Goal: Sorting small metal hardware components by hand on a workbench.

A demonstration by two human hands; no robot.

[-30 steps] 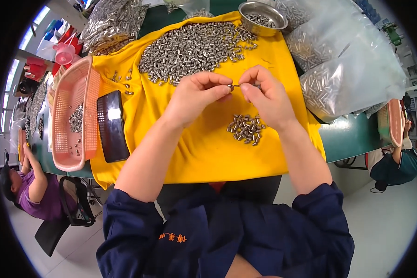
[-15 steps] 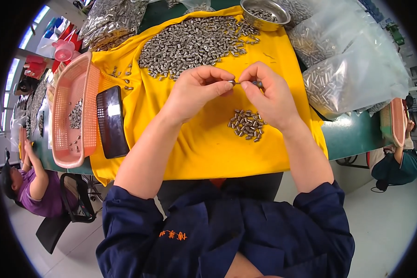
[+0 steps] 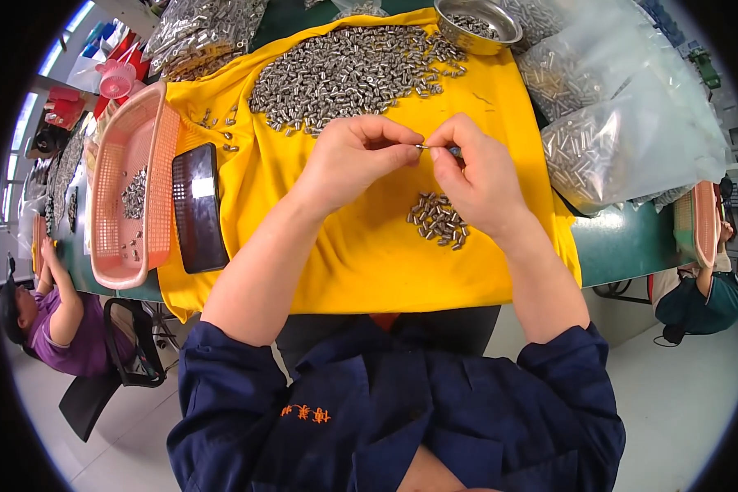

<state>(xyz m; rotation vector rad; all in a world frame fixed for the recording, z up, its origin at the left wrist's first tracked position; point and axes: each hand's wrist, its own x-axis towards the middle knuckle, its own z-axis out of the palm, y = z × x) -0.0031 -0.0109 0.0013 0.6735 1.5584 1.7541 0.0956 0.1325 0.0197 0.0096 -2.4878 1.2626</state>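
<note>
Partly hidden between both hands' fingers (image 3: 412,152), a small metal piece (image 3: 425,148) shows.

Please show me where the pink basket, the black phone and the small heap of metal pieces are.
pink basket (image 3: 162,131): head view, on its right rim.
black phone (image 3: 198,209): head view, middle of its screen.
small heap of metal pieces (image 3: 438,220): head view, heap's centre.

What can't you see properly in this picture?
- Head view: the small metal part pinched between the left hand and the right hand is mostly covered by the fingertips; its shape is unclear.
- The loose metal pieces on the yellow cloth are too small to tell apart.
- The steel bowl is cut off by the top edge.
- The phone screen shows only glare.
</note>
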